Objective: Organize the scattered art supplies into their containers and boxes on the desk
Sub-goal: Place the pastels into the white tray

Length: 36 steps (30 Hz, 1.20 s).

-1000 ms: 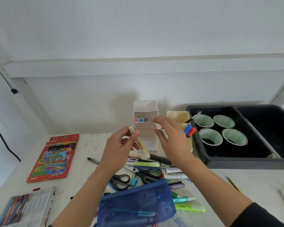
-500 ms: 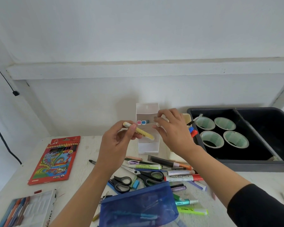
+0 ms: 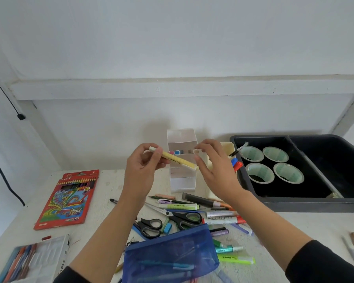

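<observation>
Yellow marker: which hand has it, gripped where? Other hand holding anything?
Left hand grips the yellow marker near its white end. Right hand seems to pinch a small pale cap at its fingertips.

Translucent blue plastic pouch [image 3: 172, 250], glossy cardboard pencil box [image 3: 69, 201] and matt black plastic bin [image 3: 315, 205] on a scuffed painted desk [image 3: 294, 225].

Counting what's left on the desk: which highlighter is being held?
The pale yellow highlighter in the left hand; the right hand pinches its cap. The rest lie on the desk.
</observation>
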Each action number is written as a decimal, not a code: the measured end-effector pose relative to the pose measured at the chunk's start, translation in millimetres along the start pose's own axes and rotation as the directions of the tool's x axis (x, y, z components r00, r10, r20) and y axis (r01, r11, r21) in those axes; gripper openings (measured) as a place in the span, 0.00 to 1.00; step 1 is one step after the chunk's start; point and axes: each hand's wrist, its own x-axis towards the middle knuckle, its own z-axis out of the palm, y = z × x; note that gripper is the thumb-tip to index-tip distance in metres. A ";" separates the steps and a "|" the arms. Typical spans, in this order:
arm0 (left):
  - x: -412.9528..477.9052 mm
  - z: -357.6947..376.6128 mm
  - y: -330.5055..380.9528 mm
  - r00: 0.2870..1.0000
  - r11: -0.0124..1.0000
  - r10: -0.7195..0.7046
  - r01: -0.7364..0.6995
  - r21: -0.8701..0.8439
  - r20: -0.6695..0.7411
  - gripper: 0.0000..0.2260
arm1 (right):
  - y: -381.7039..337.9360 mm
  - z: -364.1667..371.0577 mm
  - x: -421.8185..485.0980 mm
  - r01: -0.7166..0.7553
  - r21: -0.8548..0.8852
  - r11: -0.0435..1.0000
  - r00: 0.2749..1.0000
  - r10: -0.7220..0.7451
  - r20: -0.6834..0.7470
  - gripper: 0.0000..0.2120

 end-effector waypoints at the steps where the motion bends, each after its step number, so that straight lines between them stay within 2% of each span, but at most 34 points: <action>1: 1.0 -0.2 0.2 0.999 0.996 -0.049 0.047 -0.081 -0.023 0.05 | -4.3 -1.3 -4.8 -0.018 0.033 0.999 0.999 0.019 -0.027 0.08; 4: 4.0 -0.9 -1.5 0.988 0.966 -0.148 0.137 -0.221 -0.035 0.06 | -16.9 -6.1 -17.8 -0.124 0.224 0.967 0.992 0.123 0.021 0.09; 7: 3.0 3.1 -4.9 0.984 0.959 -0.175 0.166 -0.232 -0.017 0.09 | -27.2 -11.6 -22.1 -0.262 0.511 0.819 0.965 0.216 0.148 0.12; 9: 1.8 5.6 -7.1 0.984 0.962 -0.175 0.169 -0.213 -0.011 0.09 | -30.3 -12.8 -20.7 -0.299 0.599 0.743 0.954 0.256 0.159 0.10; 11: 2.0 6.0 -8.0 0.989 0.986 -0.145 0.143 -0.084 -0.019 0.07 | -31.4 -12.6 -17.2 -0.312 0.603 0.734 0.945 0.303 0.120 0.09; 12: 3.7 4.4 -9.5 0.996 0.993 -0.089 0.091 0.075 -0.032 0.06 | -31.0 -12.4 -16.0 -0.312 0.599 0.737 0.942 0.323 0.093 0.07; 14: 10.4 -1.7 -10.7 0.996 0.904 0.091 -0.073 0.421 -0.023 0.03 | -30.2 -12.7 -14.0 -0.304 0.615 0.728 0.931 0.363 0.031 0.05; 16: 21.1 -8.0 -7.9 0.974 0.784 0.214 -0.213 0.583 0.069 0.07 | -30.0 -13.8 -12.0 -0.295 0.639 0.711 0.916 0.400 -0.022 0.04; 18: 34.3 -11.8 -7.3 0.957 0.710 0.201 -0.288 0.643 0.208 0.12 | -31.6 -15.0 -8.9 -0.278 0.654 0.704 0.906 0.419 -0.065 0.05; 20: 43.2 -11.2 -9.8 0.932 0.625 0.125 -0.340 0.703 0.340 0.14 | -34.0 -16.8 -5.2 -0.267 0.664 0.698 0.893 0.439 -0.102 0.05; 22: 46.5 -8.5 -13.5 0.908 0.545 0.071 -0.383 0.746 0.414 0.15 | -34.0 -19.1 -2.8 -0.257 0.653 0.712 0.878 0.454 -0.150 0.04; 24: 47.0 -7.1 -16.0 0.897 0.511 0.064 -0.406 0.758 0.438 0.16 | -33.4 -21.2 -3.1 -0.247 0.607 0.755 0.878 0.439 -0.189 0.04; 29: 46.4 -8.7 -19.5 0.893 0.502 0.086 -0.421 0.755 0.441 0.16 | -34.8 -20.6 -10.5 -0.182 0.500 0.847 0.932 0.310 -0.186 0.04; 33: 45.1 -9.5 -23.2 0.882 0.516 0.096 -0.440 0.735 0.460 0.10 | -34.2 -16.5 -14.0 -0.191 0.447 0.874 0.937 0.298 -0.181 0.03; 36: 46.6 -9.6 -26.7 0.891 0.542 0.122 -0.430 0.722 0.438 0.12 | -35.4 -12.9 -14.6 -0.180 0.355 0.917 0.946 0.260 -0.191 0.02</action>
